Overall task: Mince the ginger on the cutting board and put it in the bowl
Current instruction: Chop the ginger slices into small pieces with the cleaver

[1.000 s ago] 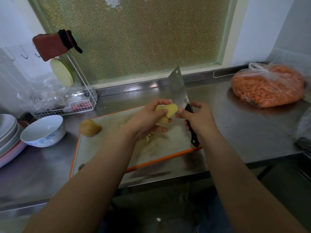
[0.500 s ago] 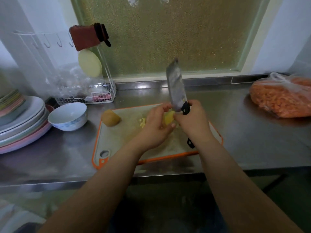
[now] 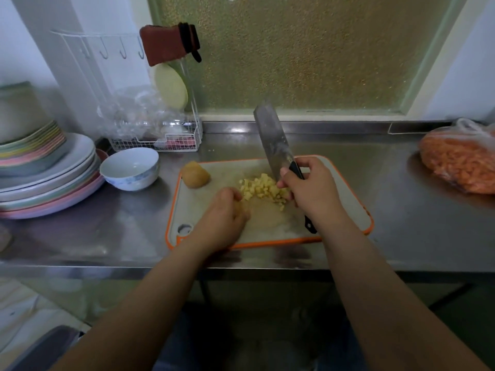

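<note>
A pile of small yellow ginger cubes [image 3: 261,188] lies in the middle of the grey, orange-rimmed cutting board [image 3: 345,210]. My right hand [image 3: 313,192] grips the black handle of a cleaver [image 3: 272,141]; its blade points away from me, just right of the pile. My left hand [image 3: 223,218] rests with curled fingers on the board at the pile's left edge; whether it holds anything is hidden. An uncut brown ginger lump [image 3: 195,174] sits at the board's far left corner. A white bowl [image 3: 130,168] stands on the counter left of the board.
Stacked plates [image 3: 45,172] fill the counter's left end beside the bowl. A white wire rack [image 3: 158,140] with plastic bags, a red cloth and a pale round board stands behind. A bag of orange carrot pieces [image 3: 460,162] lies at the right. The steel counter edge [image 3: 241,266] runs in front.
My left hand has come down from the cleaver to the board. The yellow piece it held at the blade is gone from view, and a pile of cubes now shows. The camera has swung left.
</note>
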Demonstrator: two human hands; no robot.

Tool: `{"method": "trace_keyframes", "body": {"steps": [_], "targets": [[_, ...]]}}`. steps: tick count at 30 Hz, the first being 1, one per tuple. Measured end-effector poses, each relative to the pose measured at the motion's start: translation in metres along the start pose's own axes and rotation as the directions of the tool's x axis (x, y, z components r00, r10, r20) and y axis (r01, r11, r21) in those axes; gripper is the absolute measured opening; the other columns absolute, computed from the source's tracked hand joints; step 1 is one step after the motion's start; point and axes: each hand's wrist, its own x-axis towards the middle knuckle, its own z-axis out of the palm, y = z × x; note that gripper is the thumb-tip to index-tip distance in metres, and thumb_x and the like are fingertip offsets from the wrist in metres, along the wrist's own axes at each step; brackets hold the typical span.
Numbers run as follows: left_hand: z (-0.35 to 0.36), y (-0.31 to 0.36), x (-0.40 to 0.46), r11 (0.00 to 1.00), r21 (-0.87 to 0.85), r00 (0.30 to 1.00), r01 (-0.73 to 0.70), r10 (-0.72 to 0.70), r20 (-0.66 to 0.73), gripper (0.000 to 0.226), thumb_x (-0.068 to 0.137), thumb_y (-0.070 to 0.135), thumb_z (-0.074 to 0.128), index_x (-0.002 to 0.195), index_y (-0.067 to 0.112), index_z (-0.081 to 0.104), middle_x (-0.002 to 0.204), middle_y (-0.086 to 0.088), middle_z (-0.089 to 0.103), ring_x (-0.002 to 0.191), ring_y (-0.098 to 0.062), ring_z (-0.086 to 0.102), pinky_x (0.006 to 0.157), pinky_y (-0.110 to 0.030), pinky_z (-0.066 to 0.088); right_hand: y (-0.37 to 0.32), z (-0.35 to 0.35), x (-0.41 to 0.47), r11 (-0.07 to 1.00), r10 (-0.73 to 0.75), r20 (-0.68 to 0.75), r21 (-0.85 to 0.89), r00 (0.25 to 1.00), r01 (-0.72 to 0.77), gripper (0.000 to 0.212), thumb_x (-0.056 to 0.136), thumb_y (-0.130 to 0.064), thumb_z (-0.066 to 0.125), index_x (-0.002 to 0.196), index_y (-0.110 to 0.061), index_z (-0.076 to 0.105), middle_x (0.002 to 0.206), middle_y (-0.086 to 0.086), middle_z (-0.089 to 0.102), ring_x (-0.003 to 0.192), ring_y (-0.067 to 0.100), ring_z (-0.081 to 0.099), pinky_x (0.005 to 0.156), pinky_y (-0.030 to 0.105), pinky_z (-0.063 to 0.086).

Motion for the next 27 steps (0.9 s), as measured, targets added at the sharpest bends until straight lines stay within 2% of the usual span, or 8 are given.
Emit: {"method": "trace_keyframes", "body": {"steps": [3, 5, 7, 11, 16, 19, 23, 27], "targets": [[-0.02, -0.015, 0.001, 0.993, 0.121, 0.993, -0.007, -0.007, 0.12, 0.047, 0.075, 0.039, 0.077, 0.108, 0.023, 0.047, 0.108, 0.004, 0.041, 0.101, -0.014, 0.037, 0.084, -0.026, 0.032, -0.001, 0.0, -0.003, 0.998, -0.02, 0.031, -0.061, 0.999, 0.022, 0.02, 0.092, -0.022, 0.061, 0.11, -0.018, 0.053, 0.075, 0.0, 0.071, 0.043, -0.004, 0.052, 0.044, 0.016, 0.039], [-0.035, -0.024, 0.003, 0.988, 0.14, 0.963, -0.07, 0.03, 0.269, 0.051, 0.069, 0.04, 0.081, 0.105, 0.029, 0.047, 0.117, 0.005, 0.042, 0.111, -0.015, 0.039, 0.095, -0.03, 0.035, 0.0, 0.0, -0.004, 0.993, -0.029, 0.066, -0.112, 0.997, 0.036, 0.014, 0.092, -0.024, 0.06, 0.105, -0.019, 0.055, 0.071, -0.001, 0.071, 0.043, -0.003, 0.051, 0.049, 0.02, 0.038], [-0.045, -0.027, 0.005, 0.989, 0.113, 0.937, -0.094, 0.049, 0.347, 0.051, 0.067, 0.036, 0.084, 0.103, 0.033, 0.047, 0.121, 0.005, 0.048, 0.114, -0.016, 0.045, 0.099, -0.037, 0.04, -0.001, 0.001, -0.003, 0.981, -0.033, 0.108, -0.185, 0.994, 0.053, 0.01, 0.093, -0.026, 0.058, 0.099, -0.019, 0.056, 0.07, -0.001, 0.069, 0.044, -0.002, 0.05, 0.054, 0.024, 0.039], [-0.048, -0.022, 0.004, 0.99, 0.118, 0.954, -0.077, 0.039, 0.296, 0.043, 0.072, 0.032, 0.082, 0.103, 0.029, 0.053, 0.108, 0.005, 0.057, 0.097, -0.016, 0.055, 0.085, -0.034, 0.048, -0.005, 0.002, -0.006, 0.901, -0.018, 0.243, -0.416, 0.97, 0.121, 0.016, 0.093, -0.032, 0.056, 0.096, -0.016, 0.058, 0.069, -0.002, 0.054, 0.064, 0.018, 0.05, 0.062, 0.03, 0.042], [-0.042, -0.015, -0.006, 0.971, 0.22, 0.988, -0.094, 0.063, 0.142, 0.039, 0.073, 0.037, 0.08, 0.102, 0.024, 0.057, 0.102, 0.007, 0.052, 0.091, -0.014, 0.052, 0.074, -0.026, 0.039, -0.011, 0.007, -0.012, 0.786, 0.113, 0.346, -0.604, 0.931, 0.129, 0.021, 0.093, -0.032, 0.053, 0.095, -0.013, 0.062, 0.07, 0.002, 0.054, 0.063, 0.023, 0.054, 0.06, 0.035, 0.049], [-0.041, -0.016, -0.009, 0.964, 0.242, 0.986, -0.113, 0.078, 0.15, 0.043, 0.074, 0.038, 0.078, 0.11, 0.027, 0.057, 0.11, 0.007, 0.053, 0.1, -0.015, 0.053, 0.079, -0.025, 0.039, -0.011, 0.011, -0.014, 0.766, 0.17, 0.371, -0.633, 0.913, 0.114, 0.023, 0.094, -0.031, 0.05, 0.097, -0.012, 0.061, 0.077, 0.009, 0.06, 0.062, 0.026, 0.06, 0.061, 0.038, 0.054], [-0.041, -0.019, -0.008, 0.932, 0.292, 0.966, -0.217, 0.161, 0.204, 0.049, 0.081, 0.036, 0.072, 0.128, 0.033, 0.058, 0.139, 0.008, 0.048, 0.124, -0.015, 0.045, 0.095, -0.024, 0.034, -0.012, 0.013, -0.016, 0.751, 0.175, 0.376, -0.649, 0.91, 0.124, 0.022, 0.095, -0.031, 0.048, 0.099, -0.012, 0.059, 0.079, 0.008, 0.06, 0.064, 0.025, 0.061, 0.065, 0.04, 0.056], [-0.041, -0.026, -0.01, 0.924, 0.302, 0.969, -0.233, 0.197, 0.146, 0.04, 0.081, 0.033, 0.073, 0.12, 0.03, 0.066, 0.129, 0.008, 0.058, 0.117, -0.015, 0.053, 0.092, -0.025, 0.037, -0.014, 0.015, -0.017, 0.755, 0.187, 0.381, -0.646, 0.905, 0.116, 0.023, 0.096, -0.031, 0.048, 0.099, -0.012, 0.058, 0.073, 0.007, 0.057, 0.06, 0.025, 0.06, 0.064, 0.039, 0.055]]}}
